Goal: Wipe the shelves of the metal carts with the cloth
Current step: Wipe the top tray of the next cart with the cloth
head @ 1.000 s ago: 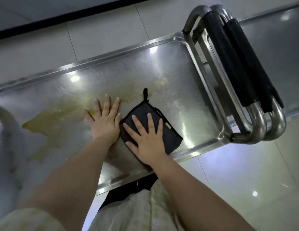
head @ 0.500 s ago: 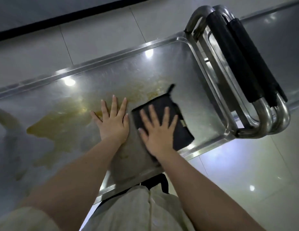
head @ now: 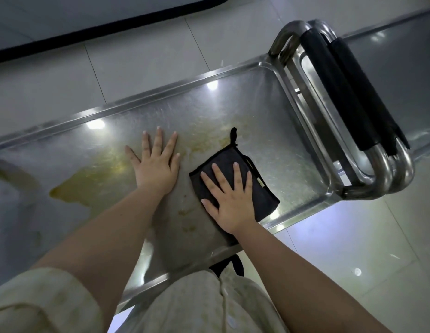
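Observation:
A steel cart's top shelf (head: 269, 121) fills the middle of the head view. A yellowish stain (head: 89, 181) spreads over its left half, with fainter smears toward the middle. A folded black cloth (head: 266, 198) with a small hanging loop lies on the shelf near its front rim. My right hand (head: 230, 195) presses flat on the cloth with fingers spread. My left hand (head: 156, 162) rests flat on the bare metal just left of the cloth, fingers straight, at the stain's right edge.
Two steel push handles with black foam grips (head: 341, 97) stand at the shelf's right end; the second belongs to another cart (head: 406, 68) beyond. Pale floor tiles (head: 353, 236) surround the carts. A dark baseboard (head: 89, 32) runs along the far wall.
My right hand slid the cloth right and away, then drew it back a little toward the front rim. My left hand stayed flat on the shelf.

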### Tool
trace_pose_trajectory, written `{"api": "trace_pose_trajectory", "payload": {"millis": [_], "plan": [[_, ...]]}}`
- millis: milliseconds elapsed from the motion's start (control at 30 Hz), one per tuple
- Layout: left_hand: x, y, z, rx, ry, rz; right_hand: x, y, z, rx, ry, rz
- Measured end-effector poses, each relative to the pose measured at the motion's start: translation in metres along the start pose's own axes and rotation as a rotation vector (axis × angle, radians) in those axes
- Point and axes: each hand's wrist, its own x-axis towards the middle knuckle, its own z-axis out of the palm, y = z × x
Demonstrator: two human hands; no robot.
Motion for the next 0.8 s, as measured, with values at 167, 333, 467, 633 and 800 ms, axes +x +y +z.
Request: {"api": "trace_pose_trajectory", "payload": {"millis": [167,333,467,633,800], "plan": [[0.002,0.0,0.001,-0.015,0.003,-0.004,0.003,-0.002,-0.003,-0.009,-0.021,0.017],[0.002,0.001,0.0,-0.014,-0.003,-0.001,0.004,-0.002,-0.003,-0.011,-0.044,0.008],[0.004,0.0,0.001,-0.008,-0.016,0.005,0.005,-0.001,0.001,-0.01,-0.035,-0.007],[0.004,0.0,0.001,-0.02,0.011,-0.015,0.013,0.018,-0.004,-0.013,-0.071,-0.108],[0.004,0.0,0.003,-0.017,0.037,-0.022,0.079,0.107,-0.03,-0.032,-0.068,0.115]]}}
